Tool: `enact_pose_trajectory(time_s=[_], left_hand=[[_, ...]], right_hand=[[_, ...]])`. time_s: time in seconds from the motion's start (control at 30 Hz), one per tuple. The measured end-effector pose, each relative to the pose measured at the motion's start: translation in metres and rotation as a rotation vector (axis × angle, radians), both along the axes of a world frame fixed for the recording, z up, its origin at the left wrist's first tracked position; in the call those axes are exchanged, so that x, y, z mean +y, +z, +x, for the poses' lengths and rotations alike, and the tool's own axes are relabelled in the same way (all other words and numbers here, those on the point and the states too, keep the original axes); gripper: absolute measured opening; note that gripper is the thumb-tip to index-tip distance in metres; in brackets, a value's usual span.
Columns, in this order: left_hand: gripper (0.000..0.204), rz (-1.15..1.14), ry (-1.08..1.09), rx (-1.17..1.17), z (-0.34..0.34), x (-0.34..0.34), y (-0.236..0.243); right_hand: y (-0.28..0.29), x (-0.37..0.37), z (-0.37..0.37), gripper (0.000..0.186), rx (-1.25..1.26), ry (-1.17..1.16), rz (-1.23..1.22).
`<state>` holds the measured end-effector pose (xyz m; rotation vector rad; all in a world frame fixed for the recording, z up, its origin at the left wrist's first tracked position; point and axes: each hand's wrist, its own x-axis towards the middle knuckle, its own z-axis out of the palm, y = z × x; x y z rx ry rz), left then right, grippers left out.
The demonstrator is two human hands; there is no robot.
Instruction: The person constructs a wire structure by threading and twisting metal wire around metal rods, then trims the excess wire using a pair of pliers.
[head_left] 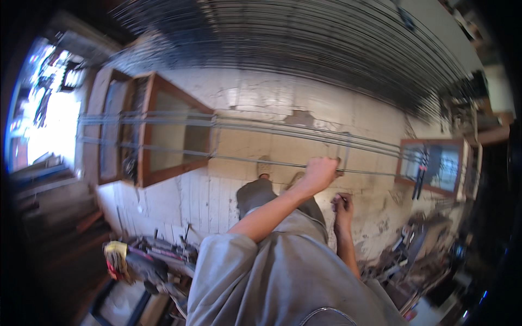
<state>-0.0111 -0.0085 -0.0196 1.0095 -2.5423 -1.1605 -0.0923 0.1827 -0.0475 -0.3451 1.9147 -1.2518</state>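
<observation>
Long thin steel rods (255,163) run left to right across framed glass panels in wooden frames (174,136), (457,168). Rectangular wire ties (347,142) cross the rods. My left hand (321,174) is closed at the lower rod, beside the right-hand tie, with something small and dark at its fingertips, too blurred to identify. My right hand (342,209) is just below it, fingers curled; whether it holds anything is unclear. A black cutter-like tool with red on it (421,174) lies across the rods at the right.
A dense bundle of dark rods (293,43) spans the top of the view. A motorbike (147,261) stands at lower left, assorted clutter (408,250) at lower right. My feet (263,168) are on the worn pale floor (228,92) under the rods.
</observation>
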Motion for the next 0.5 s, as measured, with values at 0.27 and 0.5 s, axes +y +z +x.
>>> enact_pose_trajectory(time_s=[0.27,0.5], left_hand=[[0.043,0.060,0.011,-0.051,-0.001,-0.002,0.015],[0.041,0.059,-0.008,-0.093,0.001,-0.006,0.023]], right_hand=[[0.008,-0.049,0.024,0.012,-0.008,-0.159,-0.185],[-0.004,-0.065,0.044,0.010,-0.082,-0.296,-0.363]])
